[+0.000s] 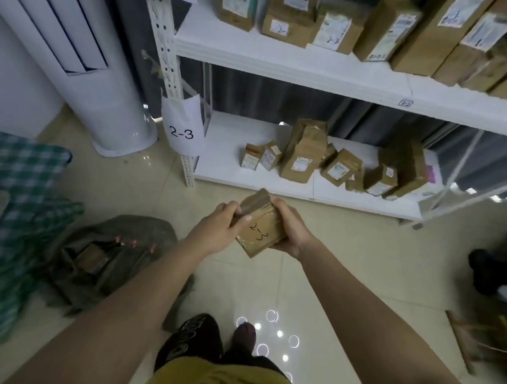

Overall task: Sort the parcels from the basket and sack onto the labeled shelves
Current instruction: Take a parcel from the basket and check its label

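Standing on pale floor tiles [351, 269] facing a white shelf [275, 176] tagged 2-3 [183, 132] — a sack [110, 256] lying left, probably open. A brown parcel [261, 230] marked 2-3 is being held between left hand [219, 228] and right hand [291, 228], fingers curling round its edges — above the floor.

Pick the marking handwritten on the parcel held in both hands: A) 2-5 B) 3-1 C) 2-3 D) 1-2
C: the parcel, gripped by the left hand and right hand, reads 2-3, matching the paper tag on the shelf post.
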### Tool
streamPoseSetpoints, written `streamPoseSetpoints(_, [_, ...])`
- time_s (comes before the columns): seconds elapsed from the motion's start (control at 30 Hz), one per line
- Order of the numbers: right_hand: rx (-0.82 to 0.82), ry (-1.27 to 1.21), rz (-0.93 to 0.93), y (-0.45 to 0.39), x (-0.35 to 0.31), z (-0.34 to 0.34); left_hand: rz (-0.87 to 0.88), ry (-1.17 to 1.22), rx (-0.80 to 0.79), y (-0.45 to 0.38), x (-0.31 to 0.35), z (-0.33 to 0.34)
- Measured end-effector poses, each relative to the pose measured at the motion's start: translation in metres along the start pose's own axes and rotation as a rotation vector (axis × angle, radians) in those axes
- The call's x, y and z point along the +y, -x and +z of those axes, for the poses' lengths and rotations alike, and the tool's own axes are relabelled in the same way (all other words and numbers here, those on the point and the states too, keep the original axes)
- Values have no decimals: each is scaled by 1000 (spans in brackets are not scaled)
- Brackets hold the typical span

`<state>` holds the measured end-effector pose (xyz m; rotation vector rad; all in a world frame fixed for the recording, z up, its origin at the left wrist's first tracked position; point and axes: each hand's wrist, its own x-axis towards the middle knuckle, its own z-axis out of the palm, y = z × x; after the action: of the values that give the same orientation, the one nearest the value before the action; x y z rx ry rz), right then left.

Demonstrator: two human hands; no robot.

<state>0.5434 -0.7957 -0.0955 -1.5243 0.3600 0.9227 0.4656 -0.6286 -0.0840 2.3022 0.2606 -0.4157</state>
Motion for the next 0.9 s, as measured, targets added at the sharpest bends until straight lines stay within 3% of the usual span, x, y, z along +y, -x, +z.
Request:
streamPoseSetpoints(0.63, [-42, 286, 61, -245, -139, -27, -302, 188, 72, -241, -33, -35])
streamPoseSetpoints(0.9, [-123, 535, 6, -381, -112, -18, -523, 245, 121, -320, -99, 19])
